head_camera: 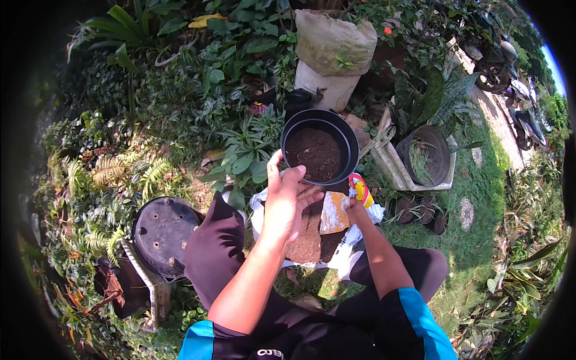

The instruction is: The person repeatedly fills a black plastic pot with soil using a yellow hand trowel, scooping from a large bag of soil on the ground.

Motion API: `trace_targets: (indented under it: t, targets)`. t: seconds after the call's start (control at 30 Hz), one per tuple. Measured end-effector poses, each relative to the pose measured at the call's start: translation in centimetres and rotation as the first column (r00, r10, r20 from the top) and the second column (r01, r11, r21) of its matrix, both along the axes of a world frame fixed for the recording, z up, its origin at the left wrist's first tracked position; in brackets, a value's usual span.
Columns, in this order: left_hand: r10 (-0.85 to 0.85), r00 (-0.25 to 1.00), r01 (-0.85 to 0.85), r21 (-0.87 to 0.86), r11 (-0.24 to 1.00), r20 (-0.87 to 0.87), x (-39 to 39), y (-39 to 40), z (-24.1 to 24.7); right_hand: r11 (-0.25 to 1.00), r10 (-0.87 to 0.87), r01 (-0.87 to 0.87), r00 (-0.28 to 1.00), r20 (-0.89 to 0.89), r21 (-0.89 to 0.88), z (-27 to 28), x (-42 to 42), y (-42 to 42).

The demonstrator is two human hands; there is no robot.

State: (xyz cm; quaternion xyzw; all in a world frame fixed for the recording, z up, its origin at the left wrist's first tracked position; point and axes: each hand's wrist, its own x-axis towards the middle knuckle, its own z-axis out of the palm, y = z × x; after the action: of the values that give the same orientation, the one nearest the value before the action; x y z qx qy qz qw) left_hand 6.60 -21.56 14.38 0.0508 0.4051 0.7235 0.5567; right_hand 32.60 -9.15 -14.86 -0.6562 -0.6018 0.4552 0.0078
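Note:
My left hand (pixel 288 193) grips the near-left rim of a round black plastic pot (pixel 320 147), with dark soil (pixel 313 152) inside it. Below the pot, between my knees, lies an opened white plastic sack (pixel 344 252) full of brown soil (pixel 306 245). My right hand (pixel 357 210) holds a worn yellow-and-white scoop-like piece (pixel 334 213) over the soil in the sack. A red and yellow printed part of the sack (pixel 359 187) shows just beyond that hand. The fingertips of my right hand are partly hidden.
An upturned black basin (pixel 164 234) with holes lies at the left. A stone-like planter (pixel 396 173) holding a dark pot with cut grass (pixel 425 157) stands at the right, several small pots (pixel 420 210) near it. A large whitish sack planter (pixel 335 45) stands ahead among leafy plants.

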Motion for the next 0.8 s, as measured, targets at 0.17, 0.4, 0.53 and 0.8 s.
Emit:
trace_targets:
  t: [0.17,0.4,0.53,0.8]
  targets:
    - [0.007,1.0,-0.007,0.002,1.0,-0.008,0.0,0.0,0.7,0.966,0.074,-0.061,0.996,-0.043,0.252,-4.1,1.0,-1.6]
    - [0.018,1.0,-0.018,0.016,1.0,-0.003,-0.5,-0.7,0.7,0.996,-0.088,0.086,0.981,-0.172,-0.018,-4.7,1.3,-4.6]
    - [0.037,0.999,-0.037,0.019,0.999,-0.011,-0.8,-0.7,0.7,0.957,-0.28,0.241,0.915,-0.291,-0.163,3.3,0.8,-4.1]
    - [0.052,0.999,-0.052,0.05,0.997,-0.005,-0.4,-0.6,1.0,0.955,-0.23,0.08,0.807,-0.543,-0.285,17.2,0.9,0.4]
